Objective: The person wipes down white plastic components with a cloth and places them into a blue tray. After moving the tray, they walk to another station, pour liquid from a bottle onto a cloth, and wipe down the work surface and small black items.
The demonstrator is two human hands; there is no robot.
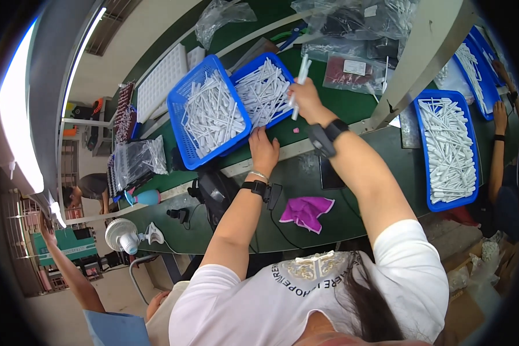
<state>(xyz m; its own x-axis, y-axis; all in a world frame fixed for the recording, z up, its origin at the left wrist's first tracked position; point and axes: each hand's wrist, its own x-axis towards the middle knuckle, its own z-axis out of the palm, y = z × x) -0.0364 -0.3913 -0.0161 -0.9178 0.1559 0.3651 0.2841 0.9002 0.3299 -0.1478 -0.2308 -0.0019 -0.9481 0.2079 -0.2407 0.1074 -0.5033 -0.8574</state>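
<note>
A: What is the right hand (307, 99) doing?

B: Its grip is clamped on a few white plastic sticks (299, 81), 2 or 3 of them, held nearly upright above the far edge of the worktop (305, 184). The sticks poke out above and below the fist.

A: And the left hand (263, 151)?

B: It lies flat, fingers together, holding nothing. It touches the near corner of the blue basket (210, 112), right where the 2 baskets meet.

A: So 2 baskets in front?

B: Yes. The blue basket sits on the left, and a second blue basket (265, 89) stands just beside it, under the right hand. Both are heaped with the same white sticks.

A: What else is around?

B: Both wrists wear black bands. A purple cloth (307, 211) lies on the dark green worktop near the body. A third blue basket (447, 151) of sticks sits well off to the right, past a pale slanted post (415, 63). Clear plastic bags (352, 23) lie at the far side, and a small white fan (123, 235) stands low on the left.
</note>
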